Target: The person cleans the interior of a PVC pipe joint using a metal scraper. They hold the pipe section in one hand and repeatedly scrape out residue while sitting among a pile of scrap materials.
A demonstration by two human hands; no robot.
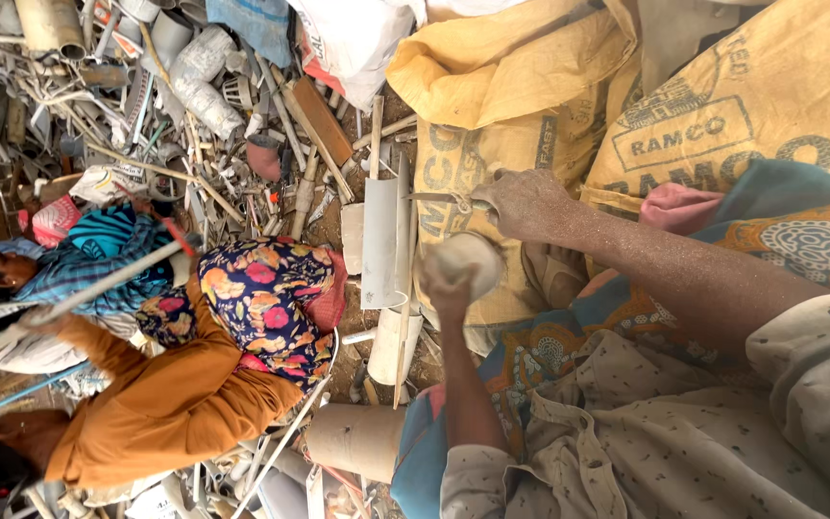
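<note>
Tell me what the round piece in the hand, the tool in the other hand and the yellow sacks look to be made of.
Round piece: probably plastic pipe scrap, matte off-white, dusty, like the grey pipes around it.
Tool: likely metal, a thin dull grey blade; its handle is hidden in the hand.
Yellow sacks: woven plastic by the look, creased and slightly shiny, with printed lettering.

Both hands closed, arms reaching forward

The left hand (453, 279) grips below the right hand (521, 202); both fists close together beside the grey pipe (383, 240).
</note>
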